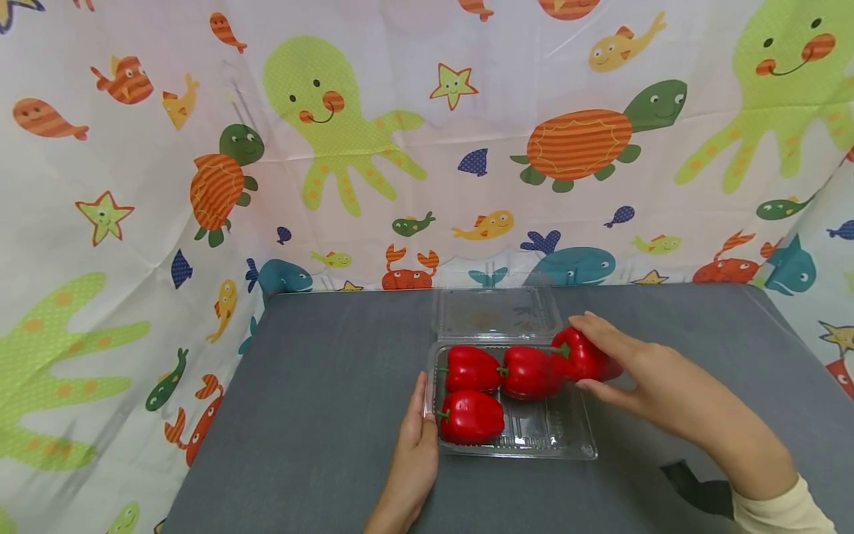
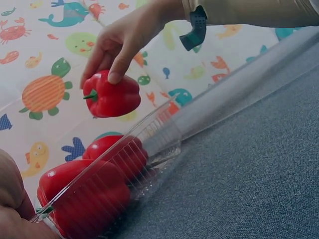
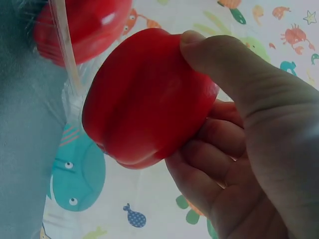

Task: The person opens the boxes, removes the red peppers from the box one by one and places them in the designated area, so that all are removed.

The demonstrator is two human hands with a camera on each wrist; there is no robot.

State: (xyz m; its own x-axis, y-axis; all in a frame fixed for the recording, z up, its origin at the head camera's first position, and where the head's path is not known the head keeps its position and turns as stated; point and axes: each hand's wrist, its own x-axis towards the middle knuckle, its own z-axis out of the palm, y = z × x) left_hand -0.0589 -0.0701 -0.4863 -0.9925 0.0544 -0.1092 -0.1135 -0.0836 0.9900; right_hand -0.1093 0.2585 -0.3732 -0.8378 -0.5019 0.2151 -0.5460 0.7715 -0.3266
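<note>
A red bell pepper (image 1: 583, 356) with a green stem is in my right hand (image 1: 640, 371), thumb on one side and fingers on the other. In the left wrist view this bell pepper (image 2: 110, 94) hangs above the container's far end. The clear plastic clamshell container (image 1: 557, 445) lies with its lid (image 1: 490, 311) folded back. Inside it are three more red bell peppers: one at back left (image 1: 472, 368), one at back middle (image 1: 530, 373) and one at front left (image 1: 471, 417). My left hand (image 1: 415, 452) holds the container's left edge, its thumb at the rim.
The container stands on a grey table (image 1: 333, 400). Behind and beside the table hangs a curtain (image 1: 427, 170) printed with sea animals. A dark band (image 1: 697, 486) is at the right wrist, by the cream sleeve (image 1: 780, 508).
</note>
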